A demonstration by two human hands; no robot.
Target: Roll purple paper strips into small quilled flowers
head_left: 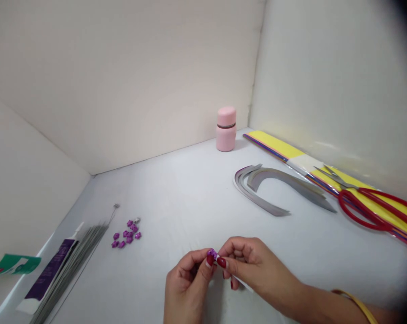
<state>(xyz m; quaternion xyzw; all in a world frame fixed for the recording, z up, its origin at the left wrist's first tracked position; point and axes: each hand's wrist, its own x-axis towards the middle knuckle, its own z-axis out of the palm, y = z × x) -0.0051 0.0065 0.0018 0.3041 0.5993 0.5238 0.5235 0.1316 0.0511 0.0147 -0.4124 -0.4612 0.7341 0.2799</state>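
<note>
I see the left hand [189, 280] and right hand [252, 262] together, pinching a strip [212, 253]; it slants down to the right, its middle hidden from me.

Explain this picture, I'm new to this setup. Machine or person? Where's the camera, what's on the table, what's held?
There's no machine: these are a person's bare hands. The single picture comes from a camera worn on their head, looking forward and down.

The left hand and right hand meet at the near side of the table, pinching a small purple piece with a pale tail.

To the left are small stars, mostly purple, then a bundle of wires beside a tube. At the back stands a pink jar. To the right are curved strips and red-handled scissors, lying partly over a yellow pack.
</note>
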